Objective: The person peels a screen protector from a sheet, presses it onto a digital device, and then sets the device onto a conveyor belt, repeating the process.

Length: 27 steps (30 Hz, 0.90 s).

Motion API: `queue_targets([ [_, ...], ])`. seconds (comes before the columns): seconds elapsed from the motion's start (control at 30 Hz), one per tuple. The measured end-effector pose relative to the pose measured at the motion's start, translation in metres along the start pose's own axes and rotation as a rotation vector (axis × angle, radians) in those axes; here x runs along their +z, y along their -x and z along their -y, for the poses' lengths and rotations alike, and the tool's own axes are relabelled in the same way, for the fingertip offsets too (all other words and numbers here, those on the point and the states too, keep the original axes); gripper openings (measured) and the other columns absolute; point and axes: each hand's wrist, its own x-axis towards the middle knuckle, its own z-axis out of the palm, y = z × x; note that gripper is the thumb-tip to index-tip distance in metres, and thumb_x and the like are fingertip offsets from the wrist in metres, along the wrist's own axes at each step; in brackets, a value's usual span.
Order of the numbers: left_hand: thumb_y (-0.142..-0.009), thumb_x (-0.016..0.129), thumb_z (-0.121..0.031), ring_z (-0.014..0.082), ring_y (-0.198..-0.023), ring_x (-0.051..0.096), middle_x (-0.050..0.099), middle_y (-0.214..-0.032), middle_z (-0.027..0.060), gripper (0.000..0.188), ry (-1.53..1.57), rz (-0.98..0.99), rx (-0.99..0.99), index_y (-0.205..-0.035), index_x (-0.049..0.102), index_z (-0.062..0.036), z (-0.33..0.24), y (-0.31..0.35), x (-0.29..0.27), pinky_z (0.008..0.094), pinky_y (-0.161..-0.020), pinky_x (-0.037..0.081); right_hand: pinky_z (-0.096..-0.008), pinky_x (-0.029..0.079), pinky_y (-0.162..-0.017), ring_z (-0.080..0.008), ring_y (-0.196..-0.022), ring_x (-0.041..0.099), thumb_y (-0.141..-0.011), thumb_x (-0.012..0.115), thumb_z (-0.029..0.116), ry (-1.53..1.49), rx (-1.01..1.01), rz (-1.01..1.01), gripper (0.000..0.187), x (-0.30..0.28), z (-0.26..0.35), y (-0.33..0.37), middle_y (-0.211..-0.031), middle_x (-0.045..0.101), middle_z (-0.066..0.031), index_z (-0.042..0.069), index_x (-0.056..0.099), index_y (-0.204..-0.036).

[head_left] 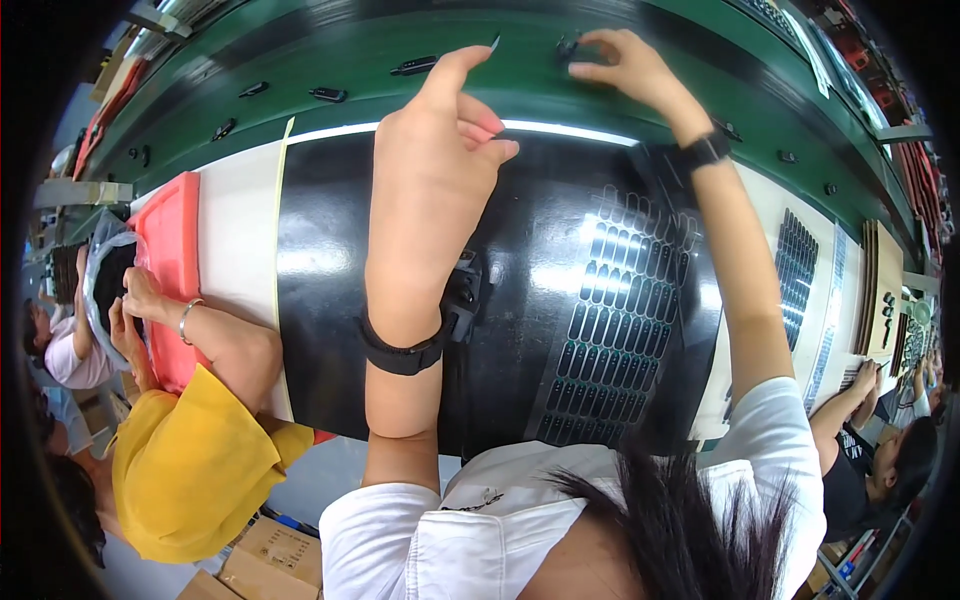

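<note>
My left hand [440, 140] is raised over the far edge of the black work mat [330, 300]. Its index finger stretches out with a small thin sliver [495, 42] at the tip, the thumb stands apart, and the other fingers curl. Farther right, over the green conveyor belt [530, 90], my right hand [635, 70] has thumb and index finger around a small black part [567, 48]; the contact is blurred. A black fixture [463, 295] on the mat is partly hidden by my left forearm. Right of it lies a clear sheet of dark oval stickers [610, 340].
Several black parts lie along the belt, among them an elongated black piece [415, 66] near my left hand. At left, a co-worker in yellow [200, 460] reaches into a bag beside a red tray [170, 280]. Another sticker sheet [795, 260] and a person [870, 460] are at right.
</note>
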Motion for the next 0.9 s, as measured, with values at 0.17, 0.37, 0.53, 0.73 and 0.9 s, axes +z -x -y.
queue_targets([
  [0.17,-0.061,0.06,0.013,0.0064,-0.063,0.054,0.056,-0.073,0.0049,0.054,0.182,-0.014,0.014,-0.11,0.046,-0.0046,-0.009,-0.001,0.002,0.0168,-0.061,0.045,-0.029,0.042,-0.066,-0.0184,-0.077,0.052,-0.07,0.062,0.031,0.335,0.118,0.099,0.04,0.01,-0.031,-0.008,-0.08,0.055,-0.0098,0.0,0.051,-0.093],
  [0.37,-0.064,0.058,0.011,0.0056,-0.063,0.052,0.056,-0.071,0.0044,0.051,0.455,-0.054,0.02,-0.111,0.045,-0.0054,-0.011,0.003,-0.003,0.0165,-0.059,0.044,-0.024,0.043,-0.062,-0.0149,-0.07,0.054,-0.072,0.061,0.017,-0.31,0.069,0.062,0.03,-0.012,0.029,0.029,-0.078,0.056,-0.0087,0.0,0.051,-0.094],
  [0.53,-0.065,0.058,0.01,0.0057,-0.062,0.052,0.056,-0.071,0.0045,0.05,0.415,-0.023,-0.007,-0.11,0.045,-0.0052,-0.008,0.009,-0.002,0.0166,-0.059,0.044,-0.0209,0.047,-0.061,-0.0123,-0.069,0.057,-0.071,0.058,-0.001,-0.73,-0.002,-0.09,0.025,-0.028,0.101,0.078,-0.08,0.058,-0.009,-0.002,0.052,-0.095],
  [0.73,-0.065,0.058,0.009,0.0058,-0.062,0.052,0.056,-0.071,0.0045,0.048,0.371,0.023,-0.031,-0.109,0.046,-0.005,-0.008,0.008,0.006,0.0169,-0.059,0.044,-0.0232,0.051,-0.061,-0.0153,-0.074,0.058,-0.064,0.06,-0.009,-0.774,-0.127,-0.196,0.028,-0.038,0.135,0.107,-0.085,0.058,-0.0108,-0.006,0.056,-0.091],
  [0.9,-0.066,0.058,0.008,0.0059,-0.062,0.052,0.057,-0.071,0.0045,0.047,0.334,0.054,-0.051,-0.109,0.046,-0.0049,-0.007,0.006,0.011,0.017,-0.058,0.044,-0.0237,0.051,-0.063,-0.0157,-0.074,0.058,-0.063,0.061,-0.009,-0.612,-0.185,-0.217,0.028,-0.042,0.142,0.112,-0.085,0.059,-0.0109,-0.006,0.057,-0.09],
])
